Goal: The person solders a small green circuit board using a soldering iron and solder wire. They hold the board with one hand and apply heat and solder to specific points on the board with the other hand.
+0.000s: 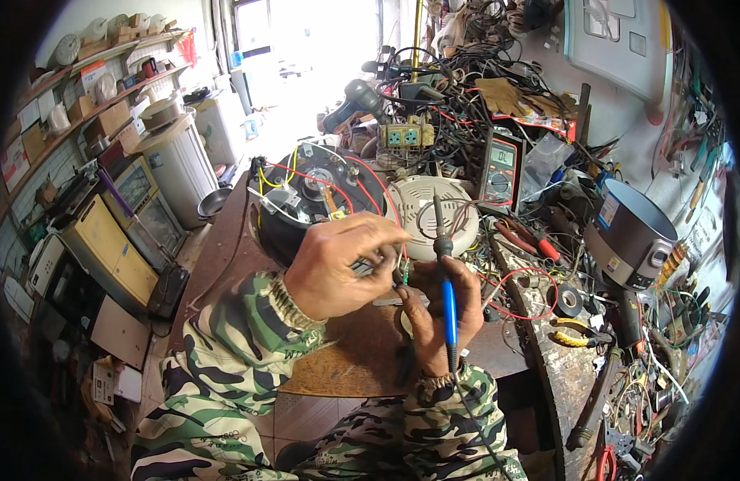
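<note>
1. Both arms wore long sleeves in a camouflage print of green, white, black and tan.
2. The left hand (338, 264) was bare, and its sleeve ended in a ribbed knit cuff patterned like the rest.
3. The right hand (434, 317) was bare too, with the same ribbed camouflage cuff at the wrist.

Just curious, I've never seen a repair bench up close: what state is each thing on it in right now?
Left hand: raised, fingers pinching a small part.
Right hand: gripping the soldering iron.
Soldering iron: blue handle, tip pointing up.
Round black appliance: opened, wiring exposed.
White vented cover: off, lying flat.
Multimeter: propped up; display too small to tell.
Yellow-handled pliers: lying unused.
</note>
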Action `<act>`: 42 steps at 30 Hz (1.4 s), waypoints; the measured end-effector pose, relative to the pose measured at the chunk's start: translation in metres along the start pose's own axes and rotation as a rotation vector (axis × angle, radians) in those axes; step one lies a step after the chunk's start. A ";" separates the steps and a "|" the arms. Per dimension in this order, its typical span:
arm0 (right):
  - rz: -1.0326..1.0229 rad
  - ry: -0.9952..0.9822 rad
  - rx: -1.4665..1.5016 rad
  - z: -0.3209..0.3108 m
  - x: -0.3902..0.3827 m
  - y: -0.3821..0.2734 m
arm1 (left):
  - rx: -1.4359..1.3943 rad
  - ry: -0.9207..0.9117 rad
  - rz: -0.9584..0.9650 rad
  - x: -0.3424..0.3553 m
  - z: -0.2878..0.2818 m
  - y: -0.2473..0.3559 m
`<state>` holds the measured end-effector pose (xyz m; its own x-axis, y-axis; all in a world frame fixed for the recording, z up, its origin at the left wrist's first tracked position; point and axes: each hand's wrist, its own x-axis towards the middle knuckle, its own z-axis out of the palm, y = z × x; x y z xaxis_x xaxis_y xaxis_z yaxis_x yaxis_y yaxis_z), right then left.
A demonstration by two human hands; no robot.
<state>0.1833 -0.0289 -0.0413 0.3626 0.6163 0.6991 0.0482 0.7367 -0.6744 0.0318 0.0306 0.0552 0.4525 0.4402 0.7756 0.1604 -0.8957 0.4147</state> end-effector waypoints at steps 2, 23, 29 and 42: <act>-0.044 0.010 0.033 0.004 -0.003 0.008 | -0.021 0.012 -0.143 -0.002 -0.009 0.014; -0.284 -0.107 -0.139 0.015 -0.013 0.012 | -0.282 0.072 -0.389 -0.064 0.014 -0.007; -0.192 -0.022 -0.146 0.002 -0.015 0.000 | -0.615 0.130 -0.622 -0.063 0.014 -0.005; 0.429 0.090 0.846 -0.046 0.007 0.017 | -0.636 0.078 -0.563 -0.065 0.015 -0.003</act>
<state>0.2300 -0.0248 -0.0586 0.2651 0.8833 0.3867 -0.7822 0.4315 -0.4494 0.0152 0.0037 -0.0032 0.3876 0.8334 0.3941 -0.1899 -0.3462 0.9188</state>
